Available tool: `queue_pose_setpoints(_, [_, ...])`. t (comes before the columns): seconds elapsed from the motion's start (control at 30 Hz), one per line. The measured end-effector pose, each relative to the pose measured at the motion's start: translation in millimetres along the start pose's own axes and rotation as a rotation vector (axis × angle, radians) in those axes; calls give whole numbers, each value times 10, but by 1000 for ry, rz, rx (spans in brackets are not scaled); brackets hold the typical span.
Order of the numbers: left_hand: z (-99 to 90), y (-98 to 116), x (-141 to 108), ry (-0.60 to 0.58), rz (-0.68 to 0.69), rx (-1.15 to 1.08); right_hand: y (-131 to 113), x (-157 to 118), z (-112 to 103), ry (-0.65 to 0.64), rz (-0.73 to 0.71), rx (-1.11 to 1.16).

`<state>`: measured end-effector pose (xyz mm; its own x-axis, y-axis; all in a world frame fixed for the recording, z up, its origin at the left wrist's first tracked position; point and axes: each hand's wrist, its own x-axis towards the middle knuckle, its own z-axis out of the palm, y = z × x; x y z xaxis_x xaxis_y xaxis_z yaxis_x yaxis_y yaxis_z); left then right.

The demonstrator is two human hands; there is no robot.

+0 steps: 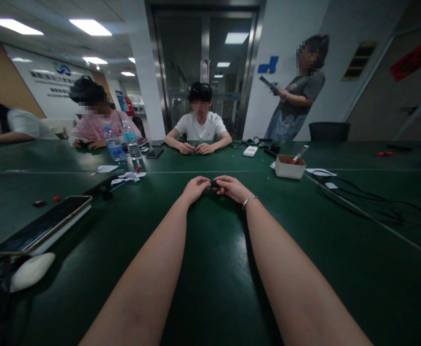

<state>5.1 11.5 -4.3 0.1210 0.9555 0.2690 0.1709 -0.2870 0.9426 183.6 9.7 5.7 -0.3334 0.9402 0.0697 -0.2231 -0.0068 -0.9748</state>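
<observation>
Out in front of me over the green table [213, 250], my left hand [197, 188] and my right hand [232, 187] meet fingertip to fingertip. Between them is a small black object [214, 183], too small and too covered by fingers to name. The left thumb and fingers pinch its left end. On its right end the right thumb and forefinger are closed, and a silver bracelet [249, 202] circles that wrist. Both forearms reach forward close to the tabletop.
At left lie a phone [48, 226] on a white box, a white mouse-like object [33, 271] and paper scraps [127, 179]. Water bottles [114, 146] stand farther back. A small box [290, 167] and black cables [368, 202] are at right. Several people are around the table.
</observation>
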Motion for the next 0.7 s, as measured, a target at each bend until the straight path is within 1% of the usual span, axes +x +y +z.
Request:
queue_pose_setpoints(0.1, [-1,-3,3,-7,-7,7,2,8,-5,3,0,-2])
queue_pose_setpoints(0.2, [-3,-13,8,-10,21,1,4,14,-4,5,5,-15])
queue_pose_setpoints(0.33, [-4,-10,7,15,0,24,3,12,3,7,0,-12])
queue_pose_setpoints(0.47, [3,21,-5,5,8,18,-4,6,11,13,5,-1])
queue_pose_setpoints(0.6, [5,60,-22,27,-39,13,-17,-6,21,13,7,-2])
queue_pose_setpoints(0.7, [3,77,-29,-5,-35,19,-23,-11,27,21,12,-7])
